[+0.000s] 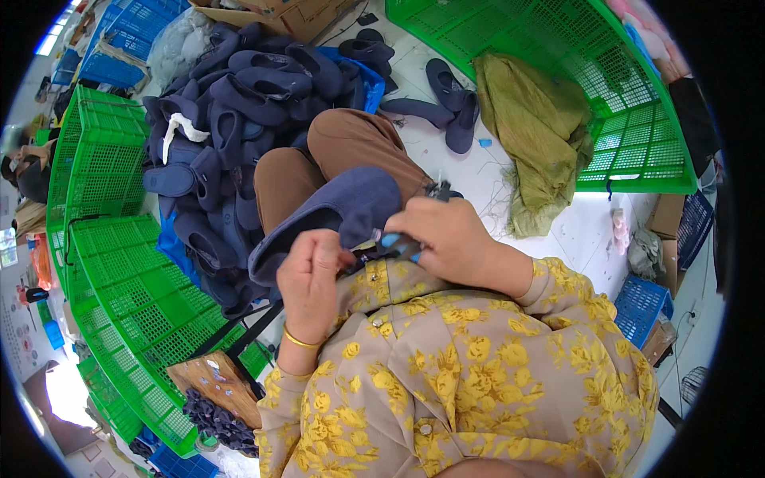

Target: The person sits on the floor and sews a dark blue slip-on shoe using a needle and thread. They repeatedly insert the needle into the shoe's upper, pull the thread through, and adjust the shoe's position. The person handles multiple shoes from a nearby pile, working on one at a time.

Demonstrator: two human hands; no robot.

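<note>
A dark blue slip-on shoe (358,199) lies across my lap, its opening toward my left hand. My left hand (311,271) is closed in a pinch beside the shoe's near edge. A small dark piece (360,257) shows next to its fingertips, too unclear to name. My right hand (450,235) is wrapped around a plier-like tool with black and blue handles (402,245). The handles emerge on the left side of that fist, and a dark metal part (437,190) shows beyond the knuckles. My fingers hide the rest of the tool.
A large heap of dark blue shoes (263,88) rises at the far left, bordered by green plastic crates (131,295). More shoes (453,95) lie on the white floor ahead. An olive sack (534,127) rests against another green crate (558,48). Left of me is a wooden board (215,386).
</note>
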